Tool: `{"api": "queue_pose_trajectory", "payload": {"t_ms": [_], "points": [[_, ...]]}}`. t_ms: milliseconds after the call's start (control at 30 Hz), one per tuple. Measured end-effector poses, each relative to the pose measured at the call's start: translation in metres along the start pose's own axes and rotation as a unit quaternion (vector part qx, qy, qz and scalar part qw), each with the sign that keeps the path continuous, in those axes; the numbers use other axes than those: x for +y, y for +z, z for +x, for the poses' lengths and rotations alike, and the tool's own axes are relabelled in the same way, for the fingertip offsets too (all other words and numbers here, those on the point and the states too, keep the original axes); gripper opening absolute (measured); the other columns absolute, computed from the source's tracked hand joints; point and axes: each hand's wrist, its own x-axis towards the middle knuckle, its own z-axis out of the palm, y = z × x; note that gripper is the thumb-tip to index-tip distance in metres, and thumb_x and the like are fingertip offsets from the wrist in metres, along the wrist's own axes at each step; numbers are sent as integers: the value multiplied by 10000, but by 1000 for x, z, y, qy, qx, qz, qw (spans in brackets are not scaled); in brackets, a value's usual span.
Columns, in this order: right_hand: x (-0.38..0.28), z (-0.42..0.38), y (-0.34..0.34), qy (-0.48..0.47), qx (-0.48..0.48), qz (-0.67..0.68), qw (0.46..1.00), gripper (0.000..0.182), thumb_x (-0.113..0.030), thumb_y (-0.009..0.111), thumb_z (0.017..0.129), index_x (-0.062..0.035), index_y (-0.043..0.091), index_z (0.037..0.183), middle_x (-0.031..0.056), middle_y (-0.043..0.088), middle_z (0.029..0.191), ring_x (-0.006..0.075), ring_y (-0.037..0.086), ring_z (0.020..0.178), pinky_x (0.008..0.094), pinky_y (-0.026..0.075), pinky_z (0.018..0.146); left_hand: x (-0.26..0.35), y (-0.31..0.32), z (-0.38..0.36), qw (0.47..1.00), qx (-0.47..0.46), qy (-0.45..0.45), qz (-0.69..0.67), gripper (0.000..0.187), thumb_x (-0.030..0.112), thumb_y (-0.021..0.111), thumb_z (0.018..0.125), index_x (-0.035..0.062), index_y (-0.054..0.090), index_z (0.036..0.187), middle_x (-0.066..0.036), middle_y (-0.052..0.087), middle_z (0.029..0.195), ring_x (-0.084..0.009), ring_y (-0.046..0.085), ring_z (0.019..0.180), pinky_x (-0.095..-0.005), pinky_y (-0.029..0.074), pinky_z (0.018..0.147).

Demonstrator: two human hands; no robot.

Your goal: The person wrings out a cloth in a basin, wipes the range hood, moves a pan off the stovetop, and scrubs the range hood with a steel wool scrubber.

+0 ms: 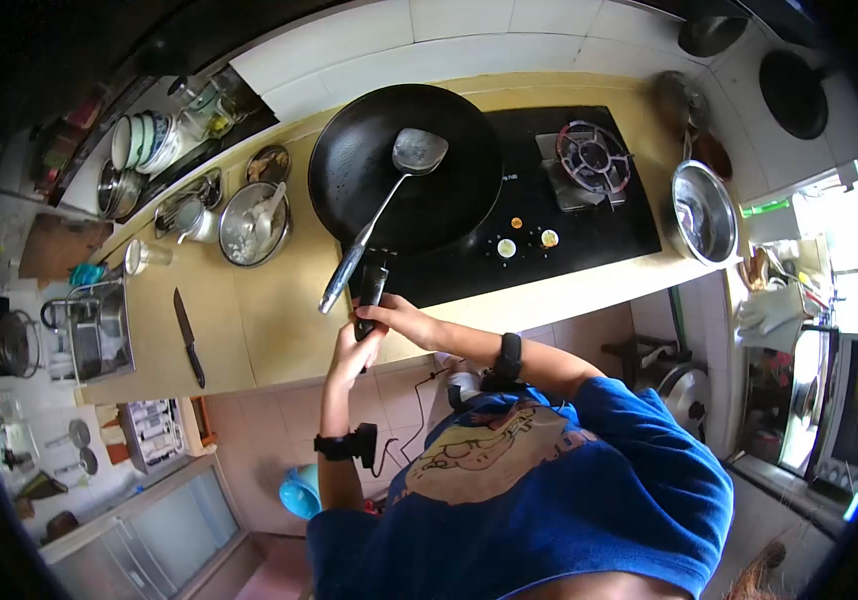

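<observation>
A large black wok (349, 170) sits over the left side of the black gas stove (569, 250), its handle (372, 285) pointing toward me. My left hand (353, 352) is closed round the lower end of that handle. Just above it, my right hand (401, 318) also grips the handle, its fingers partly overlapping the left. Inside the wok rests a metal spatula (419, 152); its long handle leans across the near rim, beside the wok handle, and neither hand holds it.
Left of the wok stand a steel bowl (255, 222) with a spoon in it and a mug (195, 221). A knife (187, 335) lies on the counter near the sink rack (99, 330). Right of the bare burner (594, 158) is a steel basin (704, 212).
</observation>
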Motion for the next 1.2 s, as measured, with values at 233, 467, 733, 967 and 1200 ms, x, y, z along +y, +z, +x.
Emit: {"api": "queue_pose_trajectory", "payload": {"t_ms": [233, 467, 733, 967, 1200], "points": [[-9, -12, 17, 18, 3, 180, 984, 159, -168, 576, 826, -28, 539, 892, 80, 611, 861, 159, 583, 835, 282, 461, 800, -34, 25, -1, 971, 137, 146, 131, 144, 89, 577, 829, 37, 493, 933, 41, 442, 597, -24, 374, 405, -206, 272, 343], [-41, -41, 9, 47, -100, 230, 967, 188, -233, 574, 844, -60, 523, 898, 79, 598, 921, 187, 557, 984, 305, 403, 919, -10, 49, -24, 956, 186, 132, 186, 478, 128, 591, 812, 14, 420, 1243, -31, 496, 647, -100, 465, 490, -242, 361, 427], [-44, -52, 12, 38, -116, 233, 965, 233, -313, 584, 853, -108, 502, 779, -16, 507, 703, 140, 559, 870, 284, 422, 814, 38, 86, -52, 933, 250, 94, 243, 332, 162, 619, 775, -8, 509, 1038, -192, 602, 782, -308, 620, 727, -365, 471, 634], [-50, -75, 11, 29, -189, 230, 954, 197, -235, 552, 846, -97, 453, 746, -3, 444, 657, 193, 522, 862, 307, 394, 821, 40, 112, -73, 921, 294, 97, 236, 300, 127, 632, 776, -14, 509, 1010, -176, 595, 871, -255, 621, 802, -336, 464, 702], [-56, -99, 11, 68, -252, 199, 945, 204, -267, 468, 909, -88, 477, 810, -7, 465, 690, 163, 532, 910, 294, 406, 846, 42, 143, -102, 910, 344, 116, 202, 296, 108, 634, 774, -14, 512, 1014, -117, 603, 847, -183, 608, 767, -304, 461, 677]]}}
